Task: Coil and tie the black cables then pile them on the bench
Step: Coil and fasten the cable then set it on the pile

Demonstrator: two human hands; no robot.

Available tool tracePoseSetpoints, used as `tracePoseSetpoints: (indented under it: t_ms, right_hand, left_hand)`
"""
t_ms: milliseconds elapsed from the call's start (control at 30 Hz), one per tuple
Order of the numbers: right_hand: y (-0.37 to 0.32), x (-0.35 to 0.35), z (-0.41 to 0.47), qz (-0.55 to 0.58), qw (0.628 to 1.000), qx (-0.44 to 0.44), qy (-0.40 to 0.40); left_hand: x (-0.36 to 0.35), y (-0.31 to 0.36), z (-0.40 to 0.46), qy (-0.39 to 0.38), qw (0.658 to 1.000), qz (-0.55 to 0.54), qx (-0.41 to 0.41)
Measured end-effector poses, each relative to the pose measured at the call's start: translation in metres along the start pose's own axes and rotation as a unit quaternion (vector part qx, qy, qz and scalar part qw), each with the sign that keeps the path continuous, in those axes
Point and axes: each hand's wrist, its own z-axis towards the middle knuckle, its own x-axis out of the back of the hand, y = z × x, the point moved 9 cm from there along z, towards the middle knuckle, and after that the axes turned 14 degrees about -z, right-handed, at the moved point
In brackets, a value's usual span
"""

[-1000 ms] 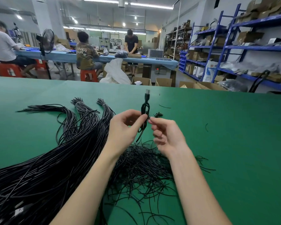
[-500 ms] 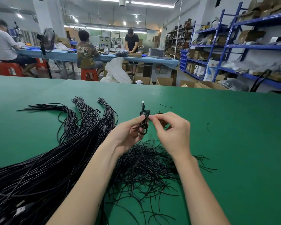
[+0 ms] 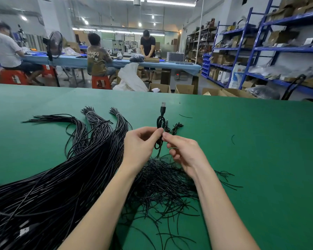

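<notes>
We've got the left hand (image 3: 140,141) up over the green bench (image 3: 251,159), thumb and forefinger pinched on the middle of a small coiled black USB cable (image 3: 160,130), the other fingers curled in behind. Right against it, the right hand (image 3: 183,152) meets the coil from the other side, its fingertips (image 3: 165,135) pinching the same waist of the bundle, lower fingers folded toward the palm. The coil stands upright between the two hands, its USB plug (image 3: 163,107) sticking straight up above the loops and a short loop and tail hanging below the pinch. Just behind the coil, lying on the bench, we can make out a small dark tangle (image 3: 175,127), too small to tell exactly what. Below the hands spreads a loose heap of thin black tie wires (image 3: 163,184), strands spilling out to the right. To our left, a thick mass of long black cables (image 3: 52,186) sweeps across the bench, fanning out at the far end into banded bunches (image 3: 90,114). A few stray wire bits (image 3: 185,116) lie further out on the green. Beyond the bench, workers sit and stand at a blue table (image 3: 170,64), with a standing fan (image 3: 55,44) on the left and blue shelving (image 3: 260,49) stacked with boxes on the right.
</notes>
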Motion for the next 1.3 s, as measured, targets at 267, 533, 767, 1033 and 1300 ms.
tracePoseSetpoints:
  t_ms: [267,533,767,1033,1300]
  right_hand:
    - [0.007,0.024,0.0,-0.088,0.995,0.0,0.045]
    - [-0.006,0.015,0.001,-0.084,0.992,0.08,0.043]
    - [0.001,0.001,0.001,-0.131,0.989,0.07,-0.027]
    - [0.017,0.023,0.007,-0.057,0.997,0.026,0.043]
    - [0.032,0.058,0.015,-0.013,0.99,-0.009,0.142]
  left_hand:
    - [-0.01,-0.029,-0.011,0.025,0.991,-0.066,0.115]
    - [-0.008,-0.042,-0.013,0.026,0.971,-0.115,0.206]
    - [0.006,-0.056,-0.018,0.057,0.968,-0.077,0.23]
    - [0.005,-0.058,-0.015,0.034,0.972,-0.046,0.226]
    - [0.016,-0.058,-0.013,0.037,0.979,0.022,0.198]
